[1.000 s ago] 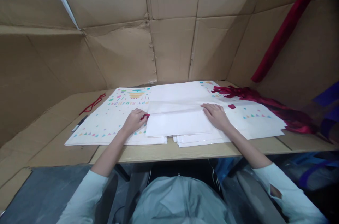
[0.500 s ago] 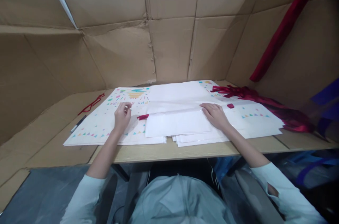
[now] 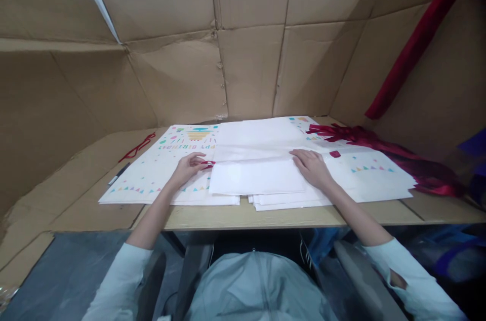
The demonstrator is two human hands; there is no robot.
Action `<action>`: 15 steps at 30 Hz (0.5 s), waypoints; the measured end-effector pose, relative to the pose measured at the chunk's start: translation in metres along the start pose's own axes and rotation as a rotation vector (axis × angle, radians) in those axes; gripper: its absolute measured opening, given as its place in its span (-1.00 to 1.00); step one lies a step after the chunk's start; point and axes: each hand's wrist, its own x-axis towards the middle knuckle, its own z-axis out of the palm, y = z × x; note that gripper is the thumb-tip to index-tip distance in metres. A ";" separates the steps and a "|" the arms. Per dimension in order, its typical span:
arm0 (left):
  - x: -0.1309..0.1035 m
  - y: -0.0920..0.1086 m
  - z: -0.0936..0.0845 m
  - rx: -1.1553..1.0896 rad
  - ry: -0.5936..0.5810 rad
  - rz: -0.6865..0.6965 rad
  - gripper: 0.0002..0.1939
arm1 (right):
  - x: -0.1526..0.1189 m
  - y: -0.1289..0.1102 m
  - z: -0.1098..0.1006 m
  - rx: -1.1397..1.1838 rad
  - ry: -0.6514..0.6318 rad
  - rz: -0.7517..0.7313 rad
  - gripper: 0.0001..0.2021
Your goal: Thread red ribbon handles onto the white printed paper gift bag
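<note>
A white sheet (image 3: 254, 179) lies with its near part folded over, on top of printed birthday sheets. From its left edge sticks a short dark-red ribbon end (image 3: 208, 164). My left hand (image 3: 188, 168) is closed in a pinch at that ribbon end, its fingertips partly hidden. My right hand (image 3: 312, 166) rests flat with fingers stretched out on the right part of the folded sheet. Just right of it a small red ribbon piece (image 3: 334, 154) shows on the white surface. Left of the fold lies a printed birthday sheet (image 3: 152, 174) with coloured shapes and lettering.
A bundle of dark-red ribbons (image 3: 398, 156) lies across the right-hand sheets. At the left are a thin red cord (image 3: 138, 146) and a dark pen-like tool (image 3: 119, 174). Cardboard walls (image 3: 250, 68) enclose the table, and a red ribbon strip (image 3: 417, 37) hangs at the right.
My left hand has moved right from above the printed sheet to the ribbon end, and its fingers have closed there. My right hand stays on the folded sheet. The view has shifted slightly.
</note>
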 end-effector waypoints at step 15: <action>-0.001 0.007 0.019 -0.642 0.107 -0.283 -0.67 | -0.005 -0.006 -0.002 -0.047 0.006 0.026 -0.63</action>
